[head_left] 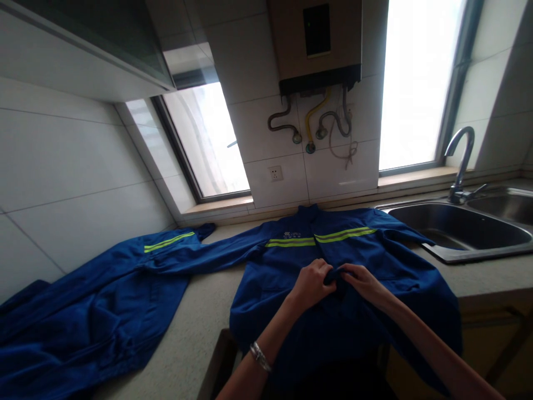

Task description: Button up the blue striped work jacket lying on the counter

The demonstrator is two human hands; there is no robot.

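A blue work jacket (283, 266) with yellow-green stripes across the chest lies spread on the counter, its collar toward the wall and its lower part hanging over the front edge. My left hand (312, 282), with a silver bracelet on the wrist, pinches the jacket's front near the middle. Close beside it, my right hand (361, 282) grips the same bunched front edge between thumb and fingers. The exact bit of cloth or fastening between the fingertips is too small to make out.
A second blue garment (120, 300) with matching stripes lies on the counter (195, 311) at left, under the jacket's sleeve. To the right are a steel sink (449, 258) and a faucet (462, 161). A water heater (316, 44) with pipes hangs above; a cabinet (83, 50) overhangs upper left.
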